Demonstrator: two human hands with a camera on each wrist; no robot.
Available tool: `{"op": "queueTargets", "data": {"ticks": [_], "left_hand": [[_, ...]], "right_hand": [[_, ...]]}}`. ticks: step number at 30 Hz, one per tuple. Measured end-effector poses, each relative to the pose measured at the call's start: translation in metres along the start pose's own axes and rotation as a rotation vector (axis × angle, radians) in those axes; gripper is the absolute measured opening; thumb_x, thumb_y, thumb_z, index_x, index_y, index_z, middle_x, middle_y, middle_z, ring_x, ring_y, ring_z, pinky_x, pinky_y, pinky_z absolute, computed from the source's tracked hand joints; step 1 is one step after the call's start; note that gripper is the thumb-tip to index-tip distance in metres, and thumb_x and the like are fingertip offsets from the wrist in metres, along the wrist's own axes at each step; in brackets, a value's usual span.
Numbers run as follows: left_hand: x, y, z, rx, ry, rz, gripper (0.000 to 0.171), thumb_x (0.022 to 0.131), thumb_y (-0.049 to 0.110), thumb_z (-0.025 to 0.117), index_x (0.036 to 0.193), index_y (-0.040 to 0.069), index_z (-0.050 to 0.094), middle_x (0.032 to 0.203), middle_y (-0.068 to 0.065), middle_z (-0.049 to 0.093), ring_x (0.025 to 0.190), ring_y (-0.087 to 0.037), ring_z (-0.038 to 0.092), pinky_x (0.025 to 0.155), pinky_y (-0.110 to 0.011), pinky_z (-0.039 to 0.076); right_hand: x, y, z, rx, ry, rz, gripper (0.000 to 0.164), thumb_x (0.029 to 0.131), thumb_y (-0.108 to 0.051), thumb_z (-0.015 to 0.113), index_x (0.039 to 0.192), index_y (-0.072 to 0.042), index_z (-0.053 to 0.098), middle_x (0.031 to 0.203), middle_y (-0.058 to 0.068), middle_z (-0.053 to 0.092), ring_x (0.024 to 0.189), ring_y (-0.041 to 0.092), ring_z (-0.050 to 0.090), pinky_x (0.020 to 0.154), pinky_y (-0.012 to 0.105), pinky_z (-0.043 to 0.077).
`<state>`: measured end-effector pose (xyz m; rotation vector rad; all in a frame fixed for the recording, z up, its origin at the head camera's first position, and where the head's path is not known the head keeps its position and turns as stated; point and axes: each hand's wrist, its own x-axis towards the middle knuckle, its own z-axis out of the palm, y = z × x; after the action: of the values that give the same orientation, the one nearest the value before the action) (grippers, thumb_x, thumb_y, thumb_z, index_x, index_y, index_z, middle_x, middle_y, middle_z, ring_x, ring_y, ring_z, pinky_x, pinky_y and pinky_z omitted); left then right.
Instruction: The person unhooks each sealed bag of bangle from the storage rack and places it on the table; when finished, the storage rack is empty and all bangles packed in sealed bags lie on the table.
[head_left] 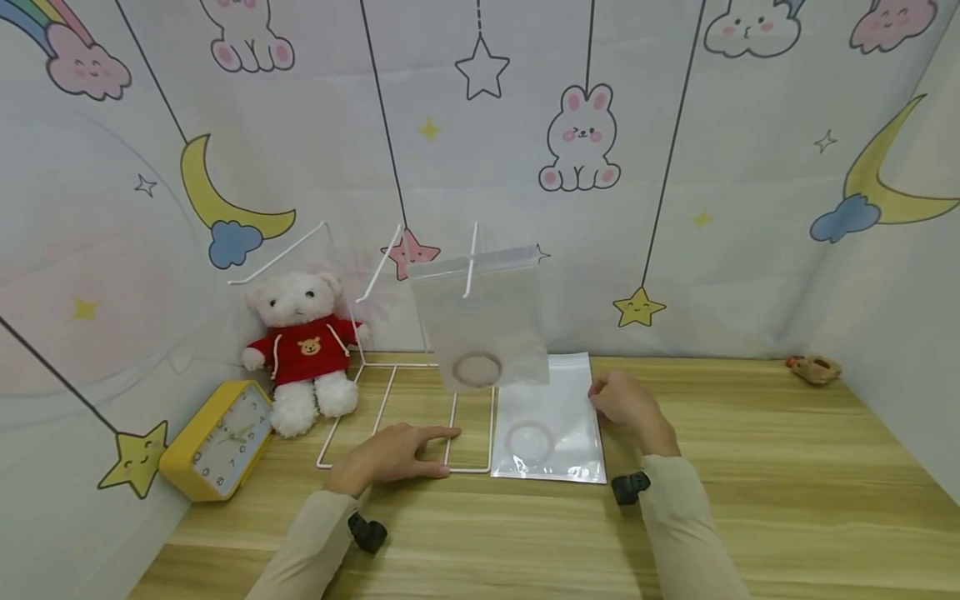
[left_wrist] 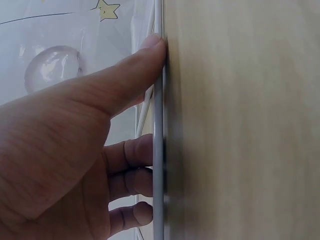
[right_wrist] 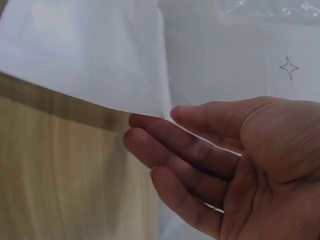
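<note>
A white wire rack [head_left: 491, 433] stands on the wooden table. From its right prong hangs a zip bag [head_left: 495, 317] with a ring-shaped item [head_left: 477, 369] low inside. A second flat bag [head_left: 558, 400], with a pale ring [head_left: 529, 442] inside, lies by the rack's right side. My right hand [head_left: 626, 404] pinches this bag's right edge between thumb and fingers; the right wrist view shows the edge [right_wrist: 162, 75] lifted off the table. My left hand [head_left: 390, 454] rests on the rack's base, thumb [left_wrist: 150, 47] touching the front wire [left_wrist: 158, 185], index finger stretched over the base.
A white teddy bear [head_left: 307, 350] in a red top sits behind the rack's left side, beside a yellow clock [head_left: 217, 442]. A small brown object [head_left: 814, 369] lies at the far right. The rack's other prongs [head_left: 378, 262] jut forward. A printed cloth [head_left: 480, 167] covers the back wall.
</note>
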<state>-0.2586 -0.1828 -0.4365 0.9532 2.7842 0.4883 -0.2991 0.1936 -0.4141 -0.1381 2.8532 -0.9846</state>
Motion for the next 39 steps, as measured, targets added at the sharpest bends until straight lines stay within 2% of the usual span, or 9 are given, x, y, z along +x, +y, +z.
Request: {"op": "queueTargets", "data": {"ticks": [4,8,11,16,23,27,29,34,39], "left_hand": [[0.0,0.0,0.001,-0.001,-0.004,0.007,0.063,0.092,0.049,0.068,0.145,0.019,0.055,0.066,0.009,0.043,0.076,-0.012,0.05,0.084,-0.044,0.049],[0.0,0.0,0.001,-0.007,-0.005,0.003,0.063,0.091,0.049,0.069,0.145,0.019,0.055,0.076,0.003,0.058,0.078,-0.012,0.052,0.086,-0.045,0.049],[0.0,0.0,0.0,-0.005,-0.005,0.001,0.063,0.091,0.05,0.069,0.145,0.019,0.055,0.076,0.005,0.058,0.078,-0.012,0.052,0.085,-0.044,0.049],[0.0,0.0,0.0,0.001,-0.007,0.001,0.064,0.092,0.051,0.068,0.146,0.02,0.054,0.064,0.011,0.036,0.073,-0.011,0.049,0.083,-0.042,0.048],[0.0,0.0,0.001,-0.011,-0.015,-0.01,0.064,0.092,0.052,0.067,0.147,0.021,0.054,0.063,0.011,0.033,0.067,-0.01,0.045,0.081,-0.041,0.047],[0.0,-0.001,0.001,-0.012,-0.014,-0.011,0.064,0.092,0.052,0.067,0.146,0.021,0.054,0.063,0.011,0.033,0.066,-0.009,0.043,0.079,-0.04,0.046],[0.001,-0.001,0.001,-0.014,-0.015,-0.012,0.064,0.092,0.052,0.067,0.146,0.021,0.054,0.063,0.011,0.033,0.066,-0.009,0.044,0.079,-0.039,0.046],[0.001,-0.001,0.0,-0.016,-0.014,-0.012,0.064,0.092,0.052,0.067,0.146,0.022,0.054,0.067,0.01,0.04,0.074,-0.011,0.049,0.083,-0.042,0.048],[0.001,0.0,0.0,-0.02,-0.012,-0.012,0.063,0.092,0.051,0.068,0.145,0.021,0.055,0.07,0.008,0.047,0.079,-0.013,0.051,0.086,-0.045,0.048]], "right_hand": [[-0.007,-0.004,-0.007,0.056,-0.035,0.042,0.013,0.099,-0.004,0.056,0.104,0.004,0.065,0.08,0.012,0.067,0.067,0.02,0.066,0.061,0.029,0.05],[-0.013,-0.012,-0.015,0.105,-0.003,0.034,0.017,0.102,-0.008,0.052,0.111,0.003,0.063,0.08,0.012,0.067,0.068,0.025,0.068,0.061,0.032,0.05],[-0.015,-0.019,-0.02,0.113,0.057,-0.032,0.019,0.103,-0.011,0.053,0.11,0.002,0.064,0.081,0.011,0.069,0.07,0.025,0.069,0.064,0.033,0.05],[-0.016,-0.031,-0.024,0.092,0.149,-0.182,0.02,0.103,-0.016,0.055,0.109,-0.002,0.068,0.089,0.008,0.072,0.076,0.022,0.069,0.068,0.035,0.053],[-0.016,-0.05,-0.015,0.133,0.256,-0.469,0.016,0.099,-0.016,0.063,0.11,-0.008,0.072,0.115,0.008,0.069,0.107,0.029,0.064,0.088,0.05,0.051],[-0.012,-0.057,-0.005,0.158,0.289,-0.555,0.017,0.097,-0.01,0.066,0.113,-0.01,0.072,0.132,0.012,0.061,0.126,0.034,0.053,0.099,0.055,0.043],[-0.011,-0.059,0.0,0.162,0.308,-0.583,0.019,0.096,-0.007,0.067,0.114,-0.009,0.072,0.134,0.013,0.06,0.129,0.035,0.05,0.103,0.056,0.04],[-0.009,-0.066,0.009,0.183,0.374,-0.646,0.017,0.094,-0.005,0.07,0.11,-0.009,0.073,0.116,0.008,0.066,0.11,0.028,0.06,0.095,0.048,0.046],[-0.007,-0.073,0.014,0.154,0.453,-0.727,0.013,0.09,-0.004,0.074,0.102,-0.01,0.074,0.1,0.002,0.067,0.088,0.017,0.06,0.079,0.037,0.049]]}}
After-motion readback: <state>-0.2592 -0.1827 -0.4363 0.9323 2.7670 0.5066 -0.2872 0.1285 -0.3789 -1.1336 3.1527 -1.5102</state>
